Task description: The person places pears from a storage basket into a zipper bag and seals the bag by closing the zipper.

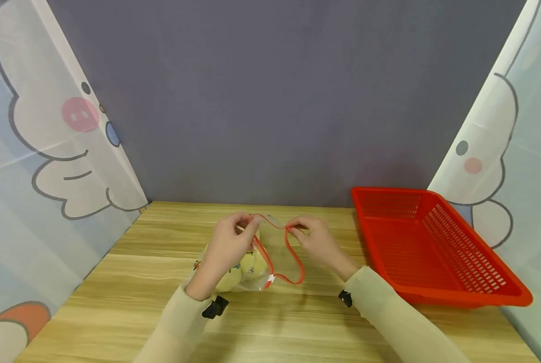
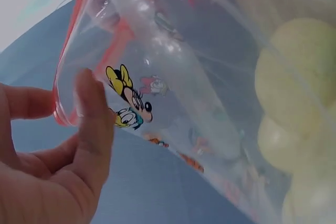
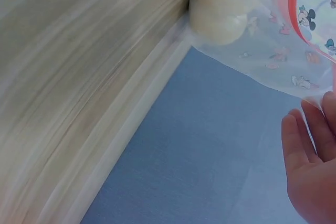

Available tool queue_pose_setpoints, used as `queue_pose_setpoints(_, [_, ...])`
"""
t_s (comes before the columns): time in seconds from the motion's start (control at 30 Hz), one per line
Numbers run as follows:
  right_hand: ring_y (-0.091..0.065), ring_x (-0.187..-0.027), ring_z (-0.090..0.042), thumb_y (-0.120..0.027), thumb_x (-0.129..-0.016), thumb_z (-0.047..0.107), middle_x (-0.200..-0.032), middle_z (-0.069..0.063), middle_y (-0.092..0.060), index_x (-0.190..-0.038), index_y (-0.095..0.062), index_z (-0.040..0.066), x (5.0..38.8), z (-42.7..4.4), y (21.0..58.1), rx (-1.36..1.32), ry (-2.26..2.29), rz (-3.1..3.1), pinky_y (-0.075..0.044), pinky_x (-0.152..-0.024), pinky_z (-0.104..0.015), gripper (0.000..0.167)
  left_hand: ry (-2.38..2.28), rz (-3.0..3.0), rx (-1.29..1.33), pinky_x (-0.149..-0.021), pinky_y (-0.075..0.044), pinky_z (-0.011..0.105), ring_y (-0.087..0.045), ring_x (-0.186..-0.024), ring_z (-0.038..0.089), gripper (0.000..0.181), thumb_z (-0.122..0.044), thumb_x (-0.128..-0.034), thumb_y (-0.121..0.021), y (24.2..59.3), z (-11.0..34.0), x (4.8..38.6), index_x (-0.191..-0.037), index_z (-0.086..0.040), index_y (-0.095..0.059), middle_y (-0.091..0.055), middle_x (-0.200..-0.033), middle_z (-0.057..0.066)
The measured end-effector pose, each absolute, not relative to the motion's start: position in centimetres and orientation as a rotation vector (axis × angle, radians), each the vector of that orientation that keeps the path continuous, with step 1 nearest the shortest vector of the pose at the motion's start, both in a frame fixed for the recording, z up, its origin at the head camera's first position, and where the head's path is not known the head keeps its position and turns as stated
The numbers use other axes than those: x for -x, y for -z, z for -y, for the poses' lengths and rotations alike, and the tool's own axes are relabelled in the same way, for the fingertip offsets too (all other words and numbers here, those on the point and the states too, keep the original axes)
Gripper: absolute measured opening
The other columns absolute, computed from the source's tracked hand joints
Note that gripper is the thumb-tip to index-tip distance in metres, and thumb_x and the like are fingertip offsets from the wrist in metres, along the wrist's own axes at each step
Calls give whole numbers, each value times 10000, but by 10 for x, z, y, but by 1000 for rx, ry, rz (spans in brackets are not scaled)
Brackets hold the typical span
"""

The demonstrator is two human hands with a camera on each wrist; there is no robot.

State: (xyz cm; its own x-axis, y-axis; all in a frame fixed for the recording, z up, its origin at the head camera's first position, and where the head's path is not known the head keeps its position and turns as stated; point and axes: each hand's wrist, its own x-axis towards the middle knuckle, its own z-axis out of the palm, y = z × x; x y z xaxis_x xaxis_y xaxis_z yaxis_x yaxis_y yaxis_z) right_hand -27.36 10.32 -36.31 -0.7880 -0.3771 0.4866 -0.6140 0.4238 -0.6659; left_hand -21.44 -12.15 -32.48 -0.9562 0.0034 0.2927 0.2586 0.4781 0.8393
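A clear plastic zip bag (image 1: 254,282) with cartoon prints lies on the table, its mouth spread in a loop. Red zip edging (image 1: 294,256) runs around that mouth, with a small white slider (image 1: 271,278) at the near side. Pale yellow round things (image 2: 294,72) fill the bag's lower part; their kind cannot be told. At the left of the mouth, my left hand (image 1: 227,244) pinches the rim between thumb and finger. My right hand (image 1: 318,241) pinches the red edging on the opposite side. Cartoon faces (image 2: 131,98) show on the film beside the left fingers.
A red plastic basket (image 1: 365,237) with slotted walls stands at the right of the wooden table (image 1: 130,282). Behind the table rises a grey panel (image 1: 252,101). Curtains with cartoon prints (image 1: 16,166) hang on both sides.
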Motion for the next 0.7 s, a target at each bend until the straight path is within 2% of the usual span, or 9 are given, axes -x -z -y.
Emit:
queue_pose_setpoints(0.17, [-700,-944,-196,-684,-962,43,-1006,-18,-746,-1044,-770,60,274,-105,361,-837,-1273,2450,-579,-830,-407,120,1175,2441,253,-652,-529,341,-617,-685,104,370,-322,-1007,-637,329,125,201,-1204,-14,-690,-666,-928,40])
queue_pose_setpoints(0.33, [-704,-933,-199,-676,-962,25,-1007,-23,-744,-1045,-767,60,274,-107,361,-821,-1303,2462,-584,-824,-392,128,971,2252,416,-606,-531,270,-572,-653,73,171,-136,-933,-706,341,129,188,-1049,-17,-666,-603,-846,7])
queue_pose_setpoints(0.4, [-703,-918,-190,-675,-960,16,-997,-22,-744,-1035,-769,67,275,-107,360,-806,-1328,2460,-585,-814,-378,130,886,2174,544,-571,-522,229,-563,-630,73,131,-118,-905,-713,347,131,185,-975,-33,-642,-574,-806,-4])
queue_pose_setpoints(0.5, [-701,-902,-183,-678,-954,6,-988,-26,-745,-1028,-770,67,275,-107,360,-800,-1342,2449,-586,-801,-363,133,748,2097,732,-558,-489,203,-551,-638,93,206,-250,-927,-692,357,133,179,-916,-57,-622,-570,-789,-15])
queue_pose_setpoints(0.6, [-701,-895,-190,-683,-951,7,-988,-32,-746,-1037,-768,48,275,-108,359,-805,-1339,2447,-587,-791,-361,128,574,2083,826,-545,-456,212,-547,-666,110,407,-484,-943,-634,365,133,175,-893,-81,-622,-581,-804,-31])
queue_pose_setpoints(0.7, [-699,-899,-198,-682,-952,8,-992,-33,-744,-1043,-767,44,275,-109,360,-794,-1353,2459,-584,-792,-353,129,403,2084,888,-561,-459,238,-541,-682,126,552,-637,-872,-661,372,131,172,-897,-87,-616,-568,-828,-30])
